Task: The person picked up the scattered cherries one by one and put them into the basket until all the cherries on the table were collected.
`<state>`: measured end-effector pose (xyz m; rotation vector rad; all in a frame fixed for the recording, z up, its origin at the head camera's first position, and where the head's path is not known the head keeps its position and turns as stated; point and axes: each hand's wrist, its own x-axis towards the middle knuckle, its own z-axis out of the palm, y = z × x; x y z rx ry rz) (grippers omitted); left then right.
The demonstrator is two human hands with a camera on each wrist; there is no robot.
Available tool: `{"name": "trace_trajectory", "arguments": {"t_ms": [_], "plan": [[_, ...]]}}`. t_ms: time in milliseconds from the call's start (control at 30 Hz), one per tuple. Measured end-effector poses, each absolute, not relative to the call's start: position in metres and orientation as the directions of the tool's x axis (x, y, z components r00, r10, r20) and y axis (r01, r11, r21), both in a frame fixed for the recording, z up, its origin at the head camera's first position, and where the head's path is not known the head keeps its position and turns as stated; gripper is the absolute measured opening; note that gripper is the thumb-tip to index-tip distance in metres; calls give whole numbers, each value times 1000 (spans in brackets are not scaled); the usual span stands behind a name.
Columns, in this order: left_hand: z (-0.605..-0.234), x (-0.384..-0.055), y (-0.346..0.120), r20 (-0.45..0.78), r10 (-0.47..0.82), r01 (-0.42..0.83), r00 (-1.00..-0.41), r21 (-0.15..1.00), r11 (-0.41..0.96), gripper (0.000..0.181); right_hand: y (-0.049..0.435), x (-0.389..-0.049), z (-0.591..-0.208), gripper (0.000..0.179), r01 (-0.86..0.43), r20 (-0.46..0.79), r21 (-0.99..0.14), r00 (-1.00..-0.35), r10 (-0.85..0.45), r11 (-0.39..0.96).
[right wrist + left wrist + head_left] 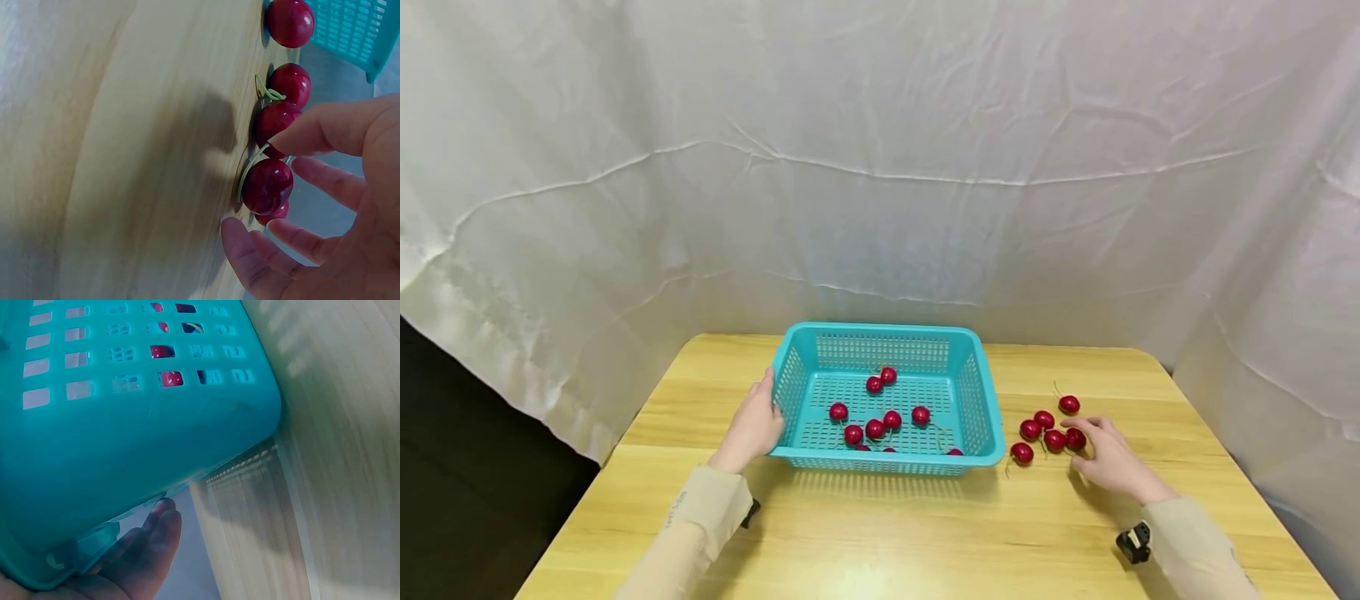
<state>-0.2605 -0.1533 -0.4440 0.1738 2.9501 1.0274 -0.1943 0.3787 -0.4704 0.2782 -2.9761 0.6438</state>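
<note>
A turquoise plastic basket (pixel 880 461) with slotted walls sits on the table, several red cherries (pixel 875 429) with green stems inside it. At its left end, my left hand (pixel 754 427) grips the rim; in the left wrist view the fingers (pixel 156 540) lie along the wall's outer side. Right of the basket, a loose group of cherries (pixel 1055 441) lies on the wood. My right hand (pixel 1108 460) is over the group's right side, thumb and fingers spread around the nearest cherry (pixel 267 186). One thumb or finger tip overlaps the cherry behind it in the right wrist view.
The pale wooden table (pixel 880 533) has rounded far corners. A white cloth (pixel 880 225) hangs behind it and along both sides. One cherry (pixel 1069 405) lies farther back than the group, and another (pixel 1022 453) sits close to the basket's right front corner.
</note>
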Motion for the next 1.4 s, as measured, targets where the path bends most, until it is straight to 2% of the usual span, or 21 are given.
{"name": "trace_trajectory", "arguments": {"t_ms": [400,867,1400], "plan": [[-443,-260,-150,26,99,93,-995,627,773,68,378,-202,-472,61,-204,96,-376,-979,-181,904],[-442,-259,-149,28,92,89,-995,633,769,70,377,-209,-475,49,-194,44,-334,-981,-191,922],[-444,-260,-150,22,91,83,-996,645,760,72,376,-209,-480,26,-142,23,-323,-990,-142,936]]}}
